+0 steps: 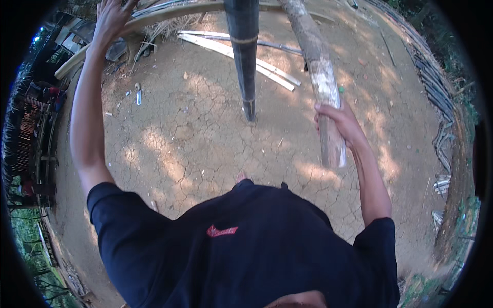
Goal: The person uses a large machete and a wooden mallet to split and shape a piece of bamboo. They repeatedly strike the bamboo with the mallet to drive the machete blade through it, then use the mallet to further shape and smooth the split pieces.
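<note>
My right hand [341, 123] is wrapped round the near end of a thick, rough wooden pole [322, 79] that runs up past the top edge. At the upper left my left hand [110, 20] is raised with its fingers apart; the fingertips are cut off by the picture's edge. Beside that hand passes a long, pale, curved pole [172, 13], and I cannot tell whether they touch. Between my arms a dark bamboo pole [244, 56] reaches down to the cracked ground.
Pale split bamboo strips [231, 51] lie behind the dark pole. A knife [138, 95] with a pale handle lies on the ground at left. Dark poles [436, 95] are stacked along the right edge. A thatched shelter [31, 123] stands far left.
</note>
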Action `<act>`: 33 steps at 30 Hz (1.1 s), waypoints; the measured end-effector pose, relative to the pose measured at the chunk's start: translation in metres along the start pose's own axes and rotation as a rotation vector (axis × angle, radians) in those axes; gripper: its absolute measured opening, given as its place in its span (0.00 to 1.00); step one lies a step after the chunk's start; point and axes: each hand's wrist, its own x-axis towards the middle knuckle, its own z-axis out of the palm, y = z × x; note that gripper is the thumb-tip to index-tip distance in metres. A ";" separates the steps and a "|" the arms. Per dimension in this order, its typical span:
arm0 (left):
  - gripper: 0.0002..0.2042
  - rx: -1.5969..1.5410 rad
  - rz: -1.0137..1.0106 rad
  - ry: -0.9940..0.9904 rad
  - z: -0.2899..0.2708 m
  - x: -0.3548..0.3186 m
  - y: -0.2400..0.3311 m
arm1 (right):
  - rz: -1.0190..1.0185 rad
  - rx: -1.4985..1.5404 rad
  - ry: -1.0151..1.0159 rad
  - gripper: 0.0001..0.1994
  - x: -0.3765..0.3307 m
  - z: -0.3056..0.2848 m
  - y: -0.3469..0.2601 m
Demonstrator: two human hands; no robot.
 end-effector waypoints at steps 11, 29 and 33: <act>0.38 -0.118 0.118 -0.264 -0.081 -0.034 -0.009 | -0.067 0.231 -0.018 0.26 0.008 0.029 0.040; 0.38 0.108 -0.173 -0.215 -0.128 -0.080 -0.033 | -0.178 0.309 0.094 0.26 0.002 0.016 0.037; 0.37 0.105 -0.234 -0.282 -0.136 -0.038 -0.017 | -0.676 0.144 0.255 0.32 -0.042 0.007 -0.006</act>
